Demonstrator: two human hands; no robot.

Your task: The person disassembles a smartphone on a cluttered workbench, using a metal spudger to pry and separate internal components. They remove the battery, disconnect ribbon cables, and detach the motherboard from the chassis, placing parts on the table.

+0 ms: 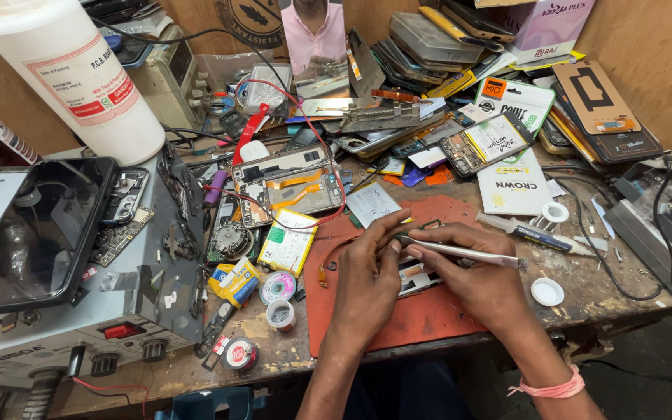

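Cluttered with opened phones, loose batteries, wires and solder reels, the wooden workbench (585, 299) carried a red work mat (429, 315) at its near middle, and both hands met over that mat. Between them lay a small phone part (415, 277), dark with pale metal, resting on the mat and mostly hidden by the fingers; what kind of part it was could not be told. The left hand (367, 280) pressed on it from the left, fingers curled down over its left end and thumb tucked near the top, pinning it rather than lifting it. The right hand (472, 280) was closed around a pair of metal tweezers (460, 252), held like a pen. Their long axis ran nearly level across the scene, the back end pointing right and slightly near, the tip pointing left toward the left hand's fingertips. That tip sat just above the far edge of the part, touching or almost touching it; contact could not be made out. So the part lay below and just left of the right hand's grip, roughly in line with the tool, and the left hand was the nearer of the two to it. A white cap (547, 292) lay on the bench to the right, well clear of both hands
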